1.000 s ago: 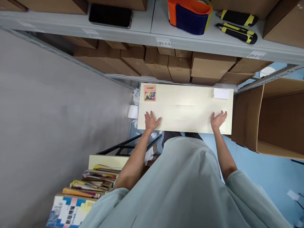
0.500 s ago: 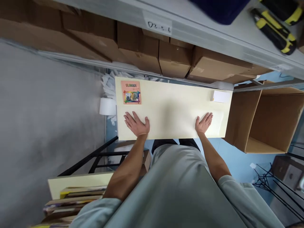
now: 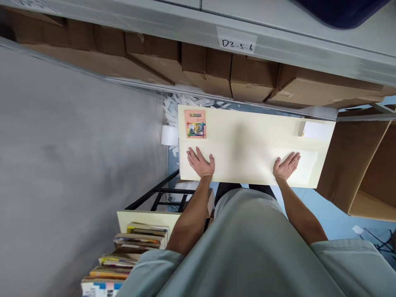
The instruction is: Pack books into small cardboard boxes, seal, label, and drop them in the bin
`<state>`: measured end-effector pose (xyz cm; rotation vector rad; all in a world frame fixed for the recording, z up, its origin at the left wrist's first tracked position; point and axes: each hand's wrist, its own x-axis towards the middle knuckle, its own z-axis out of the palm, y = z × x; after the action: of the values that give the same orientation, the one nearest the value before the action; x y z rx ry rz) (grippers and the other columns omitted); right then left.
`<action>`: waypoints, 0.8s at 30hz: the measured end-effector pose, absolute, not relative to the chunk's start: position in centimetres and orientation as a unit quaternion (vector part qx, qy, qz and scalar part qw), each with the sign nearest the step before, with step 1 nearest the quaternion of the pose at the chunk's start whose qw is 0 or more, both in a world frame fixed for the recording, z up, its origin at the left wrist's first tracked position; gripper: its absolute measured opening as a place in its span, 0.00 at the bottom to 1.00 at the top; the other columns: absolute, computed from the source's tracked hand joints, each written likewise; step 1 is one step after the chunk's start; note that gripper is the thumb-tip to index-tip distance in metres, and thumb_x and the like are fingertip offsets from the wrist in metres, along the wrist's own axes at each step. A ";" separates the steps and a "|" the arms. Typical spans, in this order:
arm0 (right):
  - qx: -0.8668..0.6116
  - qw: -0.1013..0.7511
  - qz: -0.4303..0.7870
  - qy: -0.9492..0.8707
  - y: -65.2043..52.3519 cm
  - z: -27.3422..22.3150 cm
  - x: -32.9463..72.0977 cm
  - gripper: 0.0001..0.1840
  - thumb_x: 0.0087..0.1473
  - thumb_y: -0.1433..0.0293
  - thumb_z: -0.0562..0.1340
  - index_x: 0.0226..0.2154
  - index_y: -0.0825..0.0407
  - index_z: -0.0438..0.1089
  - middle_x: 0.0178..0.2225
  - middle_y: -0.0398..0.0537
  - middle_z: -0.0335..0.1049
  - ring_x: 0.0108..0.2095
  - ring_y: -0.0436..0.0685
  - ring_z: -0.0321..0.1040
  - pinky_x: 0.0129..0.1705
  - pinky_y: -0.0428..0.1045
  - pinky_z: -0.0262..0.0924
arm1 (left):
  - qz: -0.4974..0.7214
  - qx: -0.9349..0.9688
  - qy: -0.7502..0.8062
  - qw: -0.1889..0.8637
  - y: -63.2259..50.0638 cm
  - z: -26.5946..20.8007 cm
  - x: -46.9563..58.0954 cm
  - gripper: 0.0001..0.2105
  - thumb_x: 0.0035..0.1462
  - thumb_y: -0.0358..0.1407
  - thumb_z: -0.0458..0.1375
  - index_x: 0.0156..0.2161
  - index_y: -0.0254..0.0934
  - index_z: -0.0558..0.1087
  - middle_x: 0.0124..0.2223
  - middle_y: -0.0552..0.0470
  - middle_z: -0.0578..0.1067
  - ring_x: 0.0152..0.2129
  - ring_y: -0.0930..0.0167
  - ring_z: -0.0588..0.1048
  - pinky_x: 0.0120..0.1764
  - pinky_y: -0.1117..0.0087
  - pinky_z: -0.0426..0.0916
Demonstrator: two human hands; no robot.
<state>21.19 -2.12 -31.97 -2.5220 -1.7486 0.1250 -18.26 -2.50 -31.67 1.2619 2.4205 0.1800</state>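
A long cream-coloured board or tabletop [image 3: 247, 161] lies in front of my body. Flat on its left part rests my left hand [image 3: 201, 163], fingers spread, just below a pink booklet [image 3: 195, 123] with a rainbow-framed picture. My right hand [image 3: 286, 166] lies palm down toward the right end, its fingers stretched out and holding nothing. Beside those fingers is a pale sheet [image 3: 306, 165], perhaps paper, hardly distinct from the board. A small white box or stack of cards [image 3: 316, 129] sits near the far right corner.
Cardboard boxes [image 3: 253, 78] line a shelf labelled "D3-5-6" [image 3: 236, 40] beyond the board. A large open carton [image 3: 349, 165] stands at the right. Books [image 3: 136, 243] are stacked at lower left, near a black metal frame [image 3: 154, 192]. A grey wall [image 3: 77, 156] bounds the left.
The camera view has turned left, so everything appears further right. Both hands stay flat on the board in nearly the same places. The yellow-and-black tools on the shelf have left the view.
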 end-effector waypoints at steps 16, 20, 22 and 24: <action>-0.836 0.058 0.094 -0.538 -2.0 -32.0 20.7 0.49 0.71 0.49 0.49 0.79 0.64 0.40 0.79 0.75 0.38 0.80 0.77 0.33 0.73 0.78 0.45 | 0.015 0.306 0.929 0.209 14.9 -29.0 -25.2 0.33 0.46 0.42 0.79 0.52 0.32 0.70 0.59 0.30 0.75 0.58 0.44 0.75 0.61 0.42 0.71; -0.845 0.053 0.146 -0.512 -1.6 -31.1 20.3 0.48 0.71 0.51 0.50 0.79 0.66 0.41 0.80 0.74 0.34 0.81 0.75 0.29 0.76 0.76 0.41 | 0.102 0.396 0.866 0.288 16.4 -26.9 -23.1 0.14 0.62 0.41 0.67 0.42 0.35 0.69 0.46 0.41 0.79 0.50 0.56 0.78 0.54 0.53 0.76; -0.845 0.054 0.174 -0.503 -1.4 -30.7 20.2 0.48 0.71 0.52 0.51 0.78 0.67 0.42 0.80 0.73 0.33 0.81 0.74 0.27 0.77 0.74 0.38 | 0.143 0.440 0.823 0.328 15.4 -26.0 -19.8 0.14 0.67 0.44 0.63 0.42 0.35 0.69 0.43 0.45 0.80 0.48 0.61 0.78 0.52 0.58 0.76; -0.843 0.067 0.197 -0.495 -1.1 -30.5 20.2 0.47 0.71 0.53 0.52 0.78 0.67 0.42 0.81 0.72 0.32 0.81 0.73 0.25 0.78 0.73 0.36 | 0.164 0.456 0.790 0.376 13.3 -25.3 -14.9 0.16 0.66 0.48 0.64 0.42 0.35 0.70 0.41 0.47 0.80 0.44 0.64 0.80 0.47 0.61 0.77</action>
<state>20.20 -1.13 -30.48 -2.5419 -1.4922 0.5939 -14.92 13.29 -25.25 1.1666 2.0213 0.4193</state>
